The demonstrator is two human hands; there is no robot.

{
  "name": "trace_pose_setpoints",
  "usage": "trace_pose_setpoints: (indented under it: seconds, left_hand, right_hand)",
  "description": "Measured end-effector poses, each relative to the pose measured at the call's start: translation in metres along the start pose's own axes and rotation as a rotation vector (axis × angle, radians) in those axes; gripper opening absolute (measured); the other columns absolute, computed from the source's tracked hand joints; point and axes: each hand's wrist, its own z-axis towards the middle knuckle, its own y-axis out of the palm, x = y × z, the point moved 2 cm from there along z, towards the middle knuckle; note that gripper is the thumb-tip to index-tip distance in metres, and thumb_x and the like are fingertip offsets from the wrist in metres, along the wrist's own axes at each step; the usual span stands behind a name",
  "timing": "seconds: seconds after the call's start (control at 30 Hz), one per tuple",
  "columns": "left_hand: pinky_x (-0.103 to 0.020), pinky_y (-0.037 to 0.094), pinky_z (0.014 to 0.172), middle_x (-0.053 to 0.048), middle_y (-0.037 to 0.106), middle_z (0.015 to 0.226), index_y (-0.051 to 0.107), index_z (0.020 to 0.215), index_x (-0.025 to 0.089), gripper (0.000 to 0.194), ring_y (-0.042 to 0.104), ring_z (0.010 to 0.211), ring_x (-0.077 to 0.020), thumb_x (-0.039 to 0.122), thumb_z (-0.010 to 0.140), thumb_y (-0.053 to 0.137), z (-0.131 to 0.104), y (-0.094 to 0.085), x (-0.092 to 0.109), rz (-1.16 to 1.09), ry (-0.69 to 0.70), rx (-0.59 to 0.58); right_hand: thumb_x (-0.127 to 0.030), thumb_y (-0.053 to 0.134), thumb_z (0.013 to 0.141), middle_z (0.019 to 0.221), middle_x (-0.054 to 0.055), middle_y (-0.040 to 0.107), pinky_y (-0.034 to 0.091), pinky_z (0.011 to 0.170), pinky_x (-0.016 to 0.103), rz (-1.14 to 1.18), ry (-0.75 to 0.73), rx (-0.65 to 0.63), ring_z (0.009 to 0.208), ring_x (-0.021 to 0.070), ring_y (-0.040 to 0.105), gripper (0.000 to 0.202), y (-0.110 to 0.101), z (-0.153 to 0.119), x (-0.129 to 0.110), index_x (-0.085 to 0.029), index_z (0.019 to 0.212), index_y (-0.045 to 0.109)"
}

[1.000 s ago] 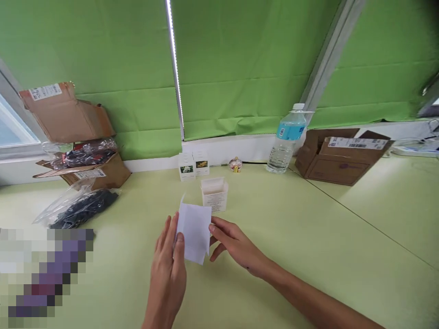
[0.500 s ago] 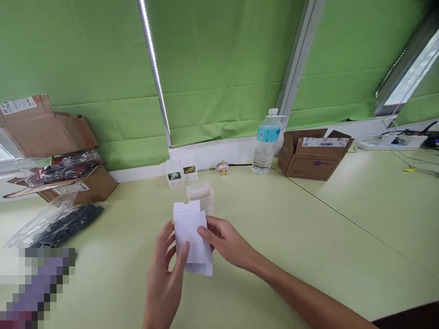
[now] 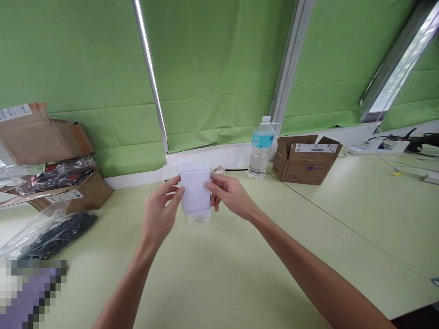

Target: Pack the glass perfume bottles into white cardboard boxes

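Observation:
A small white paper box (image 3: 195, 191) with flaps at its top and bottom is held upright between both hands. My left hand (image 3: 160, 211) pinches its left edge with thumb and fingertips. On the opposite edge, my right hand (image 3: 233, 195) grips with the thumb in front and the fingers behind. Below and behind the held box, the lower part of another white box (image 3: 199, 220) shows on the table, its top hidden. White printed cards or small boxes (image 3: 170, 172) stand further back, mostly covered. A small round ornament (image 3: 219, 171) peeks out above my right hand.
A water bottle (image 3: 260, 148) and an open cardboard box (image 3: 305, 163) stand at the back right of the table (image 3: 260, 278). Stacked cartons (image 3: 61, 141) and a plastic bag with dark contents (image 3: 58, 235) lie left. A power strip (image 3: 377, 147) with cables is far right.
Both hands have carried the white paper box away from me, toward the back. It now stands straighter and covers most of the other box and the cards.

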Motion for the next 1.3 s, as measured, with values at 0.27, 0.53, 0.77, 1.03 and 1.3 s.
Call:
trace_pose_setpoints:
  seconds: [0.27, 0.53, 0.77, 1.03, 1.3]
  left_hand:
    - [-0.033, 0.052, 0.074, -0.009, 0.066, 0.115, 0.059, 0.121, 0.021, 0.047, 0.062, 0.091, -0.0193, 0.039, 0.078, 0.063, 0.038, 0.009, -0.023, -0.025, -0.022, -0.102]
    - [-0.034, 0.053, 0.076, -0.008, 0.067, 0.107, 0.059, 0.120, 0.020, 0.050, 0.060, 0.085, -0.0166, 0.039, 0.075, 0.067, 0.037, 0.007, -0.032, -0.049, -0.033, -0.116]
    - [-0.034, 0.053, 0.074, -0.008, 0.068, 0.103, 0.061, 0.116, 0.019, 0.048, 0.060, 0.081, -0.0158, 0.040, 0.074, 0.067, 0.038, 0.003, -0.030, -0.026, -0.021, -0.083]
    - [-0.037, 0.052, 0.076, -0.008, 0.069, 0.107, 0.063, 0.112, 0.021, 0.045, 0.062, 0.087, -0.0194, 0.043, 0.073, 0.066, 0.037, 0.003, -0.044, 0.074, -0.026, -0.097]
    - [-0.041, 0.049, 0.087, -0.007, 0.068, 0.110, 0.062, 0.115, 0.022, 0.046, 0.063, 0.097, -0.0227, 0.042, 0.074, 0.067, 0.036, 0.004, -0.040, 0.092, -0.011, -0.151]
  right_hand:
    - [-0.048, 0.049, 0.087, 0.067, 0.000, 0.053, 0.048, 0.051, 0.024, -0.140, -0.081, 0.005, 0.057, 0.0115, 0.053, 0.032, -0.009, 0.031, 0.018, -0.017, 0.086, 0.057]
    - [-0.044, 0.047, 0.089, 0.086, 0.004, 0.060, 0.051, 0.062, 0.027, -0.149, -0.123, -0.043, 0.066, 0.0121, 0.053, 0.031, -0.014, 0.029, 0.024, -0.017, 0.100, 0.059]
    - [-0.043, 0.044, 0.091, 0.094, 0.006, 0.062, 0.052, 0.065, 0.027, -0.159, -0.120, -0.038, 0.079, 0.0159, 0.057, 0.035, -0.009, 0.032, 0.027, -0.018, 0.113, 0.056]
    - [-0.037, 0.048, 0.089, 0.095, 0.006, 0.065, 0.051, 0.065, 0.028, -0.296, -0.111, -0.056, 0.080, 0.0166, 0.060, 0.028, -0.011, 0.033, 0.036, -0.018, 0.102, 0.063]
    - [-0.032, 0.053, 0.086, 0.098, 0.006, 0.068, 0.049, 0.068, 0.030, -0.350, -0.111, -0.092, 0.082, 0.0172, 0.061, 0.028, -0.024, 0.032, 0.028, -0.018, 0.109, 0.064]
